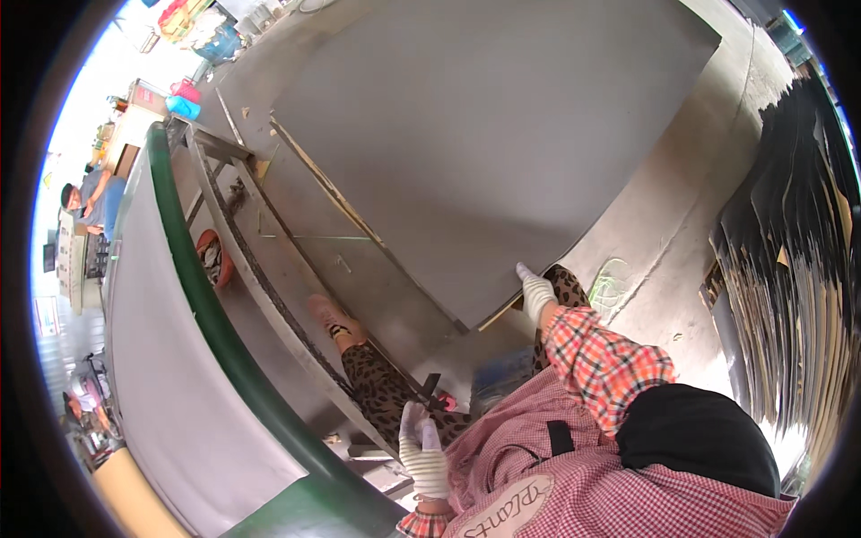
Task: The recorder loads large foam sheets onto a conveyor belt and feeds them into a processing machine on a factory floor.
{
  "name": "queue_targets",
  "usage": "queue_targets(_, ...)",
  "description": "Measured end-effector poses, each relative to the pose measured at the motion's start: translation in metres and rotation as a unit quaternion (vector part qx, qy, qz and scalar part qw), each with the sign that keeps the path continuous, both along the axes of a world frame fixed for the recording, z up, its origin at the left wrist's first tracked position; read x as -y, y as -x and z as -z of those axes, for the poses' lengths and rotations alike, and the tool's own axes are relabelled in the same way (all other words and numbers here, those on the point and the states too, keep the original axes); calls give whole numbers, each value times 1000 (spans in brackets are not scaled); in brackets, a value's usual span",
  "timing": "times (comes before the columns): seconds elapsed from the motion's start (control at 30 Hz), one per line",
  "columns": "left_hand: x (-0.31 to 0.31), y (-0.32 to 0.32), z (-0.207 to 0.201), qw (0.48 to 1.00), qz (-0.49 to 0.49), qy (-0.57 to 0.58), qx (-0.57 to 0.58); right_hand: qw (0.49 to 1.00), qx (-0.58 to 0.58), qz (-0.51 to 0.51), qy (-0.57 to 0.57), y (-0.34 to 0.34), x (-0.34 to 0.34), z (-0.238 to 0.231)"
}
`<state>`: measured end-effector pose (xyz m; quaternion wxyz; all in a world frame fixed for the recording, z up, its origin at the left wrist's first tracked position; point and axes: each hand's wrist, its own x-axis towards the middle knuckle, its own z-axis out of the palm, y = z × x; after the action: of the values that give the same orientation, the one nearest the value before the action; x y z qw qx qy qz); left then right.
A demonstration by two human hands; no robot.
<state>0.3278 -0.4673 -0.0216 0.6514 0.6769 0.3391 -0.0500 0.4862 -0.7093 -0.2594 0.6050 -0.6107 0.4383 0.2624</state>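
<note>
Right hand (538,294), gloved, looks to be pinching the near right edge of the big grey sheet (475,134): thumb on top, fingers hidden, so underside grip unconfirmed. Sheet lies ahead, far side well out, near corner toward the person's legs. Left hand (421,457), also gloved, sits nearer and left, off the sheet, loosely curled beside a small dark object (431,386); can't tell if it's holding anything. Metal frame (222,145) and green-edged table (188,255) on the left, stack of dark sheets (789,260) on the right. Handling notes, my judgement: a panel this wide probably flexes from one grip point, so a second hand further left on the near edge would help. Thumb flat, not digging in. Level beats twisted; watch the near corner. Mind clearance to the frame; left edge could snag there.
</note>
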Motion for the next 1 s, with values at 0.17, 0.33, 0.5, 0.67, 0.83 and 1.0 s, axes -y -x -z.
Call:
queue_targets(0.17, 25, -22, -2, 991, 94, 86, 42, 961, 242, -133, 20, -32, 36, -79)
queue_targets(0.33, 47, -82, 18, 993, -9, 85, 82, 987, 81, 92, -101, -27, -2, -127)
queue_targets(0.5, 54, -137, 65, 995, 89, 50, 14, 992, 123, 24, 1, -20, -4, -85)
queue_targets(0.67, 66, -148, 85, 938, 221, -254, -81, 984, 20, 105, -144, -1, -3, -54)
queue_targets(0.83, 52, -141, 143, 979, 7, 18, -204, 971, -38, 153, -178, 16, -22, -82)
queue_targets(1.0, 85, -158, 140, 968, -57, 121, -211, 865, -141, 253, -409, 30, -17, -66)
